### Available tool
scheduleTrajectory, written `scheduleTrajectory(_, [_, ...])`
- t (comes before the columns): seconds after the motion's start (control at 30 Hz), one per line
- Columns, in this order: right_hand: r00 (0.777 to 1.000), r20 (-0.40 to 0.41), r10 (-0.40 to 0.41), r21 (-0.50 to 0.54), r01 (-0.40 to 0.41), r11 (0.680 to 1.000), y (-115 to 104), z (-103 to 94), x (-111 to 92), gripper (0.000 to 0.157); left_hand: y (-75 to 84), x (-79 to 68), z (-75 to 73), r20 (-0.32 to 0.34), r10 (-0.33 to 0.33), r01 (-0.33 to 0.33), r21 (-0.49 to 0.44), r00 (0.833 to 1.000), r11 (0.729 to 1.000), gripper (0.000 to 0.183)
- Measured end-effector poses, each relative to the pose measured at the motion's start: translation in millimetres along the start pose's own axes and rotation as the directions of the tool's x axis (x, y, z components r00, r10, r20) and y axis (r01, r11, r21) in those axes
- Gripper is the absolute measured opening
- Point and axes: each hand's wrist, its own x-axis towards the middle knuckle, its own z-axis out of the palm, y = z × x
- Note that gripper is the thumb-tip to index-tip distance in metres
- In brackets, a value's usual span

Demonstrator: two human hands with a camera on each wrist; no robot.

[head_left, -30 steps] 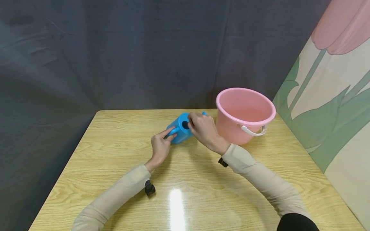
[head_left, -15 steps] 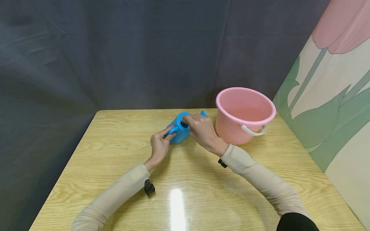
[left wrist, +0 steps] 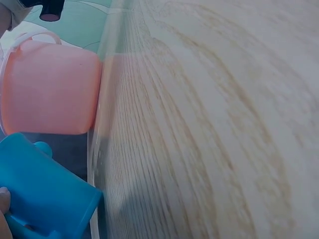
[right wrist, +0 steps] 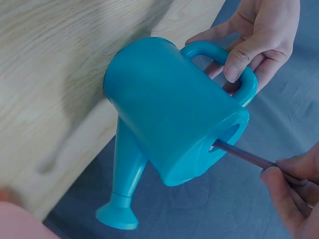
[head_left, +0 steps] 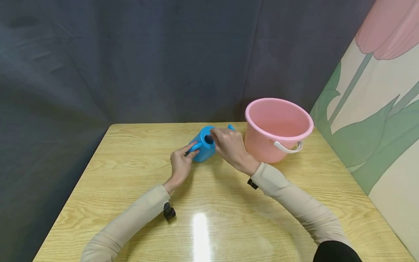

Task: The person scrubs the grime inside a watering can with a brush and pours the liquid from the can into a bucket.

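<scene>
A blue watering can [head_left: 204, 154] is tilted over the table, its round opening facing up toward me. My left hand [head_left: 181, 166] grips its loop handle; the right wrist view shows the thumb lying over the handle [right wrist: 246, 87]. Above the opening, my right hand [head_left: 231, 149] pinches a thin, dark reddish stick [right wrist: 249, 158]. One end of that stick goes into the can, so its tip is hidden. The spout [right wrist: 128, 174] with its flared rose points away from the handle. In the left wrist view only the can's side [left wrist: 45, 186] and a fingertip show.
A pink bucket [head_left: 265, 151] with a white handle [head_left: 288, 149] stands close to the right of the can and right hand. The wooden table [head_left: 137, 156] ends at a dark curtain [head_left: 176, 62] behind. A wall with painted tulips [head_left: 376, 127] borders the right side.
My right hand shifted left over the can's opening, then back slightly right, still pinching the stick. The left hand and can stay nearly in place.
</scene>
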Motion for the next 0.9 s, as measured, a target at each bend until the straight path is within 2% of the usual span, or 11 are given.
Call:
scheduleTrajectory(0.3, [0.993,0.015,0.117,0.177,-0.118,0.977,3.9,-3.4,1.9,0.006,-1.3,0.7,0.8,-0.015,-0.014,0.014,0.005,1.0,1.0,0.028])
scheduleTrajectory(0.43, [0.98,0.084,0.181,0.223,-0.195,0.955,5.6,-1.1,3.9,0.006,0.0,0.9,0.4,-0.007,-0.001,0.001,0.018,1.0,1.0,0.029])
scheduleTrajectory(0.6, [0.963,0.167,0.211,0.236,-0.247,0.94,9.5,3.8,4.6,0.004,1.6,0.0,0.3,0.009,0.014,-0.015,0.03,1.0,0.999,0.03])
scheduleTrajectory(0.73, [0.969,0.18,0.17,0.191,-0.204,0.96,12.6,6.6,2.7,0.004,1.5,-0.8,-0.1,0.009,-0.002,0.002,0.018,1.0,1.0,0.029])
scheduleTrajectory(0.9, [0.986,0.142,0.082,0.121,-0.099,0.988,13.9,5.5,0.6,0.008,2.3,-1.2,0.0,0.009,-0.007,0.007,0.007,1.0,1.0,0.03])
